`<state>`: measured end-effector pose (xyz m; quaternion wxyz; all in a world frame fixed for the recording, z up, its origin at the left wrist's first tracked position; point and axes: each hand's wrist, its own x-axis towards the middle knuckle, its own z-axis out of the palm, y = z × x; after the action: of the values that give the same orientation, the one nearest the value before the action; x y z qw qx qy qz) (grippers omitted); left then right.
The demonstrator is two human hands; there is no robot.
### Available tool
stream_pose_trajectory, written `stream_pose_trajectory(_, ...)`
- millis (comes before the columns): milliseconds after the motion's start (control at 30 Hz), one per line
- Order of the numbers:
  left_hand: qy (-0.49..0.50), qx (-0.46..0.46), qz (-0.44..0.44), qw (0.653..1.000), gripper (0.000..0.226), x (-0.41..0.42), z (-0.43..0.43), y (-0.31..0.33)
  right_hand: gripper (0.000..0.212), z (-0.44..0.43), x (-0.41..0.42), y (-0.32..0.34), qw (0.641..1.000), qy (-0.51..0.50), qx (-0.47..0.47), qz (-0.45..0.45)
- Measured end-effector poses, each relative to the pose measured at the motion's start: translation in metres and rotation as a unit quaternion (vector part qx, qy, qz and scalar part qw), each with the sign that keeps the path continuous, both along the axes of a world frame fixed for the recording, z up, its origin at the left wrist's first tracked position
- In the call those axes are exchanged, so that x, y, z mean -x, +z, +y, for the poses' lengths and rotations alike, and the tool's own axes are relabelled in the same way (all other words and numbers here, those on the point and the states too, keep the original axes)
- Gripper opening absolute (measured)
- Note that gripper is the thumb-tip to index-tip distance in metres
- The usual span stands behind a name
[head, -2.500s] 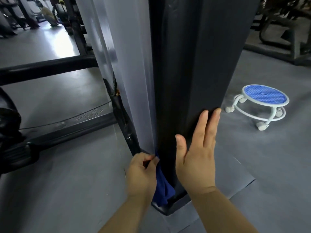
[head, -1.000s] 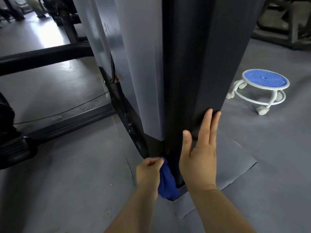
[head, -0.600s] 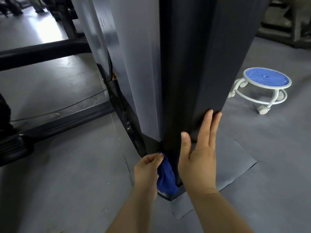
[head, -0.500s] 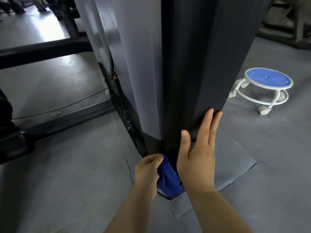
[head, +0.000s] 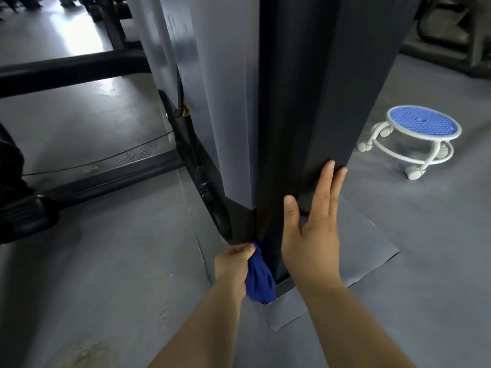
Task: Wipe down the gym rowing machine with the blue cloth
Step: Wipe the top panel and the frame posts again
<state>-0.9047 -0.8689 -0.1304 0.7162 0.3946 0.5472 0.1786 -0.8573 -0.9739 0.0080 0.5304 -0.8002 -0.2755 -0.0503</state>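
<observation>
The machine's tall housing point(head: 332, 88) fills the middle of the view, dark on its right faces and pale grey on its left. My left hand point(head: 232, 266) grips the bunched blue cloth point(head: 259, 281) and holds it against the foot of the housing's front corner, just above the floor. My right hand point(head: 312, 235) lies flat on the dark panel beside it, fingers straight and pointing up to the panel's lower edge. Part of the cloth is hidden behind my left hand.
A low white stool on castors with a round blue seat point(head: 422, 128) stands on the floor at the right. Black frame rails point(head: 106, 176) run across the floor to the left. A grey floor mat point(head: 366, 251) lies under the machine's base.
My left hand and the cloth have slid down the corner from a little higher to the base and keep rubbing there. My right hand has stayed flat on the panel.
</observation>
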Motion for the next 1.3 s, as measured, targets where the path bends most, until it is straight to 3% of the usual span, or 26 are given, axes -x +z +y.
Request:
stream_pose_trajectory(200, 0.014, 0.023, -0.053, 0.998, 0.004, 0.0, -0.004, -0.008, 0.085, -0.003, -0.003, -0.001, 1.0, 0.027, -0.002, 0.012)
stream_pose_trajectory(400, -0.02, -0.018, 0.037, 0.999, 0.017, -0.001, 0.003, -0.016, 0.086, 0.0, -0.004, -0.005, 0.999, 0.029, -0.027, 0.011)
stream_pose_trajectory(667, -0.046, -0.098, 0.055, 0.993, 0.011, -0.001, 0.002, -0.017, 0.091, 0.001, -0.002, -0.018, 1.0, 0.007, -0.009, -0.023)
stream_pose_trajectory(800, -0.1, -0.115, 0.112, 0.982, 0.023, -0.005, 0.005, -0.03, 0.091, 0.004, -0.001, -0.023, 0.999, -0.009, -0.023, -0.038)
stream_pose_trajectory(900, -0.094, -0.103, 0.128, 0.982, 0.01, -0.004, 0.004, -0.042, 0.091, 0.006, -0.003, -0.028, 0.998, -0.011, -0.022, -0.05)
stream_pose_trajectory(1100, -0.123, -0.283, 0.15, 0.939, 0.006, 0.002, -0.006, -0.031, 0.098, -0.001, -0.008, -0.033, 0.997, -0.016, 0.014, -0.079)
stream_pose_trajectory(1300, -0.175, -0.326, 0.19, 0.909, 0.011, 0.0, 0.0, -0.041, 0.098, 0.002, -0.004, -0.036, 0.997, -0.017, -0.002, -0.07)
